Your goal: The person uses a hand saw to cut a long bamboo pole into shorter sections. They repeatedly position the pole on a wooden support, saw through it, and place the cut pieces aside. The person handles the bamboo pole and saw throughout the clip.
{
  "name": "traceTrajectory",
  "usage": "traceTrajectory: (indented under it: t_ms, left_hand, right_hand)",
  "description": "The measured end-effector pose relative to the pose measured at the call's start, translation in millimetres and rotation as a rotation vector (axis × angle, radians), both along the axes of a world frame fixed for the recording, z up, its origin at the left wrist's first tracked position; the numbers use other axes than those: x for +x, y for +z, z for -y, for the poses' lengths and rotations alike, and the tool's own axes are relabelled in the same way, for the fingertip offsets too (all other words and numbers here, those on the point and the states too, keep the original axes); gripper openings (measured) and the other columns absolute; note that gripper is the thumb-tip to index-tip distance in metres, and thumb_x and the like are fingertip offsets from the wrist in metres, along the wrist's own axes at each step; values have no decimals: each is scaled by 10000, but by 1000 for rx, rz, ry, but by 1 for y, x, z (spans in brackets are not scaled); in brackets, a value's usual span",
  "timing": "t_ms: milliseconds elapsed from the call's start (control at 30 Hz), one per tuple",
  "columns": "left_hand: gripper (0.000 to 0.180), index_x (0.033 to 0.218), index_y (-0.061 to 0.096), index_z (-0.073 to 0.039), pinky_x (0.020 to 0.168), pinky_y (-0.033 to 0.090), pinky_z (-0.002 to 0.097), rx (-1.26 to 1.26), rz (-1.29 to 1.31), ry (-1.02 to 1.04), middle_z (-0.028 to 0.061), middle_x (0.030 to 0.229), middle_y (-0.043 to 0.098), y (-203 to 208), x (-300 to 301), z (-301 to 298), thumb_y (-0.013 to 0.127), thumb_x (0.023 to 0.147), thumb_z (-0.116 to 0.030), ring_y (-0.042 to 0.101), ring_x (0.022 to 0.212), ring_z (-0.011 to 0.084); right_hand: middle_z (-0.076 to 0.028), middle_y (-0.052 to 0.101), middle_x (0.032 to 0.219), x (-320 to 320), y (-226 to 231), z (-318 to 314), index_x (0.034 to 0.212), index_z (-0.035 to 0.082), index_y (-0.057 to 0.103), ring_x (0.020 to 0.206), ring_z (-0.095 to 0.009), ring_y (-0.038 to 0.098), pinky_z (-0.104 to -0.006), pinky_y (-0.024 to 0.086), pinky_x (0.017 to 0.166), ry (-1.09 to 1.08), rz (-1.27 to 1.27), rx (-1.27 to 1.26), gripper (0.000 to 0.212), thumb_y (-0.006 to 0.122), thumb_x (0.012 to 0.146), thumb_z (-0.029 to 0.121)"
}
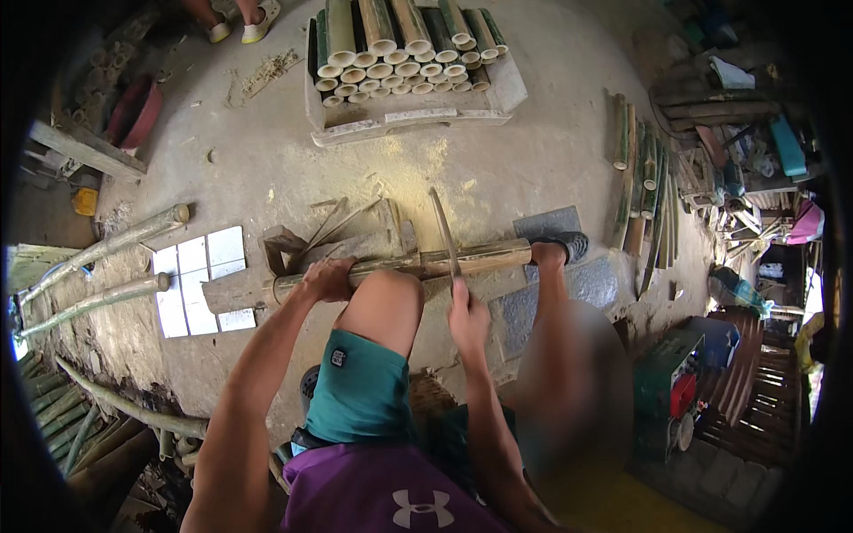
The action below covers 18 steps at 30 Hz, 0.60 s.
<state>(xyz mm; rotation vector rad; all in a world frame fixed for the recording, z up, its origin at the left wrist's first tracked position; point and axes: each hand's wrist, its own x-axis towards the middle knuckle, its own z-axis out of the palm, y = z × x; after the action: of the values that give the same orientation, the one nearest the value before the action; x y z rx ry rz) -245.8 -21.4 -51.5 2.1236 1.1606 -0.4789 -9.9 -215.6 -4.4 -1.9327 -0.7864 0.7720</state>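
A bamboo pole (493,256) lies crosswise low in front of me, over a wooden support. My left hand (330,279) is closed round the pole, left of my bent knee. My right hand (467,318) grips the handle of a long, narrow-bladed hand saw (443,229); its teeth are too small to make out. The blade crosses the pole right of my knee and points away from me. A foot in a dark sandal (569,245) is by the pole's right end. Yellowish sawdust (425,169) lies on the floor beyond the pole.
Cut bamboo tubes (400,75) fill a pale crate (418,124) ahead. More bamboo lengths (647,178) lie at the right, near a green and red machine (668,395). White tiles (197,280) and long bamboo poles (107,253) are at the left. Another person's feet (240,25) show far left.
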Motion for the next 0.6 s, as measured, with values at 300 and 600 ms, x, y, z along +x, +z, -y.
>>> traceTrajectory:
  t_ms: [300, 600]
  left_hand:
    - [743, 1272, 591, -130, 1001, 498, 527, -35, -53, -33, 224, 1217, 691, -8, -2, -9, 794, 714, -577, 654, 1154, 418]
    - [761, 1271, 643, -138, 944, 534, 507, -190, 56, -72, 191, 1165, 721, -9, 0, -26, 889, 612, -427, 677, 1118, 394]
  right_hand:
    - [-26, 461, 605, -9, 32, 11, 794, -28, 589, 585, -116, 478, -363, 373, 533, -82, -64, -209, 582, 521, 1031, 500]
    - [22, 478, 604, -17, 49, 97, 816, 4, 622, 553, -89, 464, -311, 373, 497, -69, -78, -271, 506, 502, 1041, 441]
